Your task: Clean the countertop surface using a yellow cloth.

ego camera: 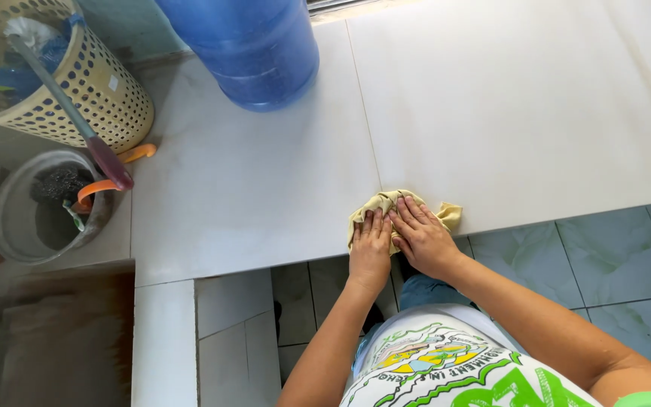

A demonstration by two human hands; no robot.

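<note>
You had two hands on one cloth [397,211], a yellow one lying at the near edge of the white counter [265,181]. Beyond it stood one blue jug [246,49], and to your left one perforated basket [77,83] and one grey bucket [16,218].

The basket held a long-handled tool whose handle stuck out over the rim, plus blue and white items I could not make out. The bucket held something dark, perhaps a scrubber, with an orange handle across its rim.

Your left hand [371,245] and right hand [423,237] lay side by side, fingers stretched flat, palms pressing down. Neither grip was closed: both were spread on top of the cloth. It lay under your fingers, bunched, with one corner showing to the right of your right hand.
</note>
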